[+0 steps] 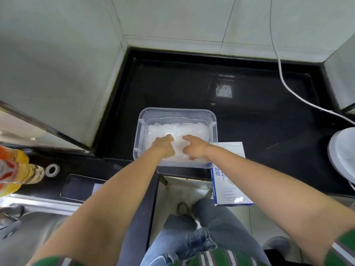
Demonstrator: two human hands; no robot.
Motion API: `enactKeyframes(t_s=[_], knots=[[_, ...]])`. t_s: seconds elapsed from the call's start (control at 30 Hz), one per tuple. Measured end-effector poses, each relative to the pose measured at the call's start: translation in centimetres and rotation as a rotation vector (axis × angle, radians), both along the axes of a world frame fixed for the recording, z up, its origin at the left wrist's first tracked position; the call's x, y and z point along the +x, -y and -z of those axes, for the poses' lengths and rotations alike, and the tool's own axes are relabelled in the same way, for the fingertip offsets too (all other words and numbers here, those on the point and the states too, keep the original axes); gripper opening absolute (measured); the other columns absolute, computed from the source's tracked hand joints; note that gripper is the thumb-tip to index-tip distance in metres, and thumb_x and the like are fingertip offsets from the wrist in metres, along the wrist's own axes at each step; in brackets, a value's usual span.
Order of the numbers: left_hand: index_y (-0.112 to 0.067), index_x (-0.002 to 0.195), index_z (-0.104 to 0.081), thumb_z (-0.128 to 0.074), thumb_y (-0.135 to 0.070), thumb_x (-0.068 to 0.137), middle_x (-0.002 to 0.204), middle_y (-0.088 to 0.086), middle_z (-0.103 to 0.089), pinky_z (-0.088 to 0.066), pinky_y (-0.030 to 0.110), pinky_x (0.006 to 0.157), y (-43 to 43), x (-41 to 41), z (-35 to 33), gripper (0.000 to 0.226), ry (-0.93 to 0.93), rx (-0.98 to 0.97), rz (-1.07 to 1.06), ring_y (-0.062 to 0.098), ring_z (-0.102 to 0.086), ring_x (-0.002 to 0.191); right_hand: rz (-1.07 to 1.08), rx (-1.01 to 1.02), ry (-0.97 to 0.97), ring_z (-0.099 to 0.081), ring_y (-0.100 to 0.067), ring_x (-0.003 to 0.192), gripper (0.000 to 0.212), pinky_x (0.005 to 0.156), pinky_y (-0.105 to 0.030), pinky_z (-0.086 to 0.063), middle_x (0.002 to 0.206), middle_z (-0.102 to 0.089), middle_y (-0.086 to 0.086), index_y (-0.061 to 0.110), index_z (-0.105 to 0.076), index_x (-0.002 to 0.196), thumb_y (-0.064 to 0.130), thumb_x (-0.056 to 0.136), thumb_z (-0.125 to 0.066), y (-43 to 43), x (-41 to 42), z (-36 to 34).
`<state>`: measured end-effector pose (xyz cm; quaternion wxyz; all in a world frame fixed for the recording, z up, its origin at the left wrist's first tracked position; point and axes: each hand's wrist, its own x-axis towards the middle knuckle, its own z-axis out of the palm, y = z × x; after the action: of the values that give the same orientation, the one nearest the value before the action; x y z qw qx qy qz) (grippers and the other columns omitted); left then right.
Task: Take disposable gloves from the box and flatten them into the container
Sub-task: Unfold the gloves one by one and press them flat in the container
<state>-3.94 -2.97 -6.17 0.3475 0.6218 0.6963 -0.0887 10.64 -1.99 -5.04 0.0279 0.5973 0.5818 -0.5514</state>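
A clear plastic container (176, 110) sits on the black counter near its front edge. Inside lies a pile of translucent white disposable gloves (180, 129). Both my hands are inside the container on top of the pile. My left hand (163, 146) presses down on the left part, its fingers bent downward into the gloves. My right hand (194, 148) rests beside it with thumb and fingers spread, fingertips on the gloves. The white and blue glove box (231, 191) lies flat to the right of the container, partly under my right forearm and overhanging the counter edge.
A yellow oil bottle (15, 169) stands at the far left above a steel sink (28, 219). A clear lid (80, 187) lies on the counter by my left arm. A white cable (288, 87) runs down to a white appliance (343, 156) at the right. Tiled walls enclose the back.
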Motion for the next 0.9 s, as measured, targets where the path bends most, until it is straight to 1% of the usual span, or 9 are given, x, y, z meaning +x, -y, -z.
enactKeyframes(t_s=[0.1,0.2,0.33,0.4,0.5,0.6,0.67,0.8,0.9], knots=[[-0.029,0.149,-0.024,-0.062,-0.021,0.092,0.138,0.014,-0.040,-0.051,0.026,0.067,-0.3,-1.3,1.1,0.069,0.062,-0.082,-0.070,0.029,-0.051,0.109,0.084,0.197,0.043,-0.045,-0.030,0.131,0.053,0.109,-0.036,-0.043,0.148,-0.041,-0.010,0.013,-0.033,0.151,0.011,0.100,-0.049,-0.3,0.2,0.0],[-0.032,0.152,-0.015,-0.060,-0.030,0.094,0.142,0.013,-0.035,-0.054,0.031,0.072,-0.7,-1.5,1.6,0.073,0.102,-0.134,-0.098,0.029,-0.049,0.109,0.145,0.209,-0.041,-0.053,-0.029,0.122,0.043,0.105,-0.038,-0.047,0.136,-0.052,-0.010,0.015,-0.046,0.140,0.008,0.098,-0.050,-0.5,-0.1,0.4],[-0.036,0.152,-0.010,-0.060,-0.036,0.091,0.143,0.014,-0.028,-0.058,0.034,0.077,-1.0,-1.7,2.2,0.079,0.052,-0.194,-0.089,0.029,-0.052,0.106,0.010,0.161,0.222,-0.045,-0.031,0.130,0.050,0.106,-0.035,-0.041,0.146,-0.041,-0.013,0.011,-0.033,0.148,0.018,0.101,-0.047,-0.8,-0.1,0.9],[-0.039,0.152,-0.004,-0.064,-0.036,0.088,0.150,0.015,-0.022,-0.059,0.035,0.078,-1.2,-1.7,2.4,0.088,0.024,-0.219,-0.066,0.030,-0.051,0.113,0.087,0.275,0.145,-0.049,-0.028,0.126,0.049,0.100,-0.030,-0.043,0.144,-0.043,-0.011,0.012,-0.037,0.147,0.015,0.099,-0.049,-0.9,-0.7,0.4],[-0.040,0.152,0.006,-0.076,-0.035,0.080,0.154,0.017,-0.018,-0.056,0.040,0.088,-1.1,-1.7,2.8,0.110,-0.021,-0.246,-0.008,0.034,-0.051,0.120,0.002,0.094,-0.018,-0.060,-0.026,0.110,0.032,0.094,-0.032,-0.051,0.125,-0.059,-0.010,0.011,-0.055,0.131,0.014,0.100,-0.047,-0.4,-1.8,0.2],[-0.044,0.150,0.008,-0.073,-0.039,0.082,0.156,0.016,-0.014,-0.049,0.048,0.099,-0.9,-1.6,3.1,0.106,-0.025,-0.246,-0.021,0.040,-0.041,0.130,-0.286,-0.089,0.132,-0.058,-0.024,0.104,0.029,0.087,-0.030,-0.048,0.123,-0.061,-0.012,0.006,-0.059,0.125,0.012,0.098,-0.049,0.1,-1.4,0.5],[-0.046,0.149,0.010,-0.070,-0.042,0.083,0.156,0.015,-0.012,-0.048,0.050,0.100,-0.8,-1.7,3.3,0.104,-0.046,-0.242,-0.006,0.041,-0.039,0.132,-0.311,-0.072,0.181,-0.058,-0.026,0.103,0.030,0.085,-0.031,-0.049,0.125,-0.060,-0.014,0.005,-0.060,0.125,0.012,0.098,-0.049,-0.1,-1.1,0.6],[-0.046,0.148,0.016,-0.070,-0.037,0.085,0.158,0.016,-0.002,-0.047,0.047,0.102,-0.8,-1.8,3.9,0.108,-0.072,-0.232,0.061,0.042,-0.036,0.133,-0.105,0.061,0.185,-0.054,-0.029,0.118,0.050,0.096,-0.034,-0.050,0.142,-0.045,-0.013,0.013,-0.030,0.152,0.020,0.103,-0.040,-0.9,-0.7,0.6],[-0.044,0.148,0.017,-0.070,-0.034,0.086,0.159,0.016,0.005,-0.046,0.046,0.103,-0.8,-1.8,3.9,0.108,-0.099,-0.232,0.058,0.042,-0.037,0.133,0.031,0.088,0.269,-0.041,-0.033,0.135,0.073,0.103,-0.035,-0.042,0.160,-0.014,-0.016,0.015,0.002,0.158,0.023,0.102,-0.044,-1.0,-0.5,0.8]])
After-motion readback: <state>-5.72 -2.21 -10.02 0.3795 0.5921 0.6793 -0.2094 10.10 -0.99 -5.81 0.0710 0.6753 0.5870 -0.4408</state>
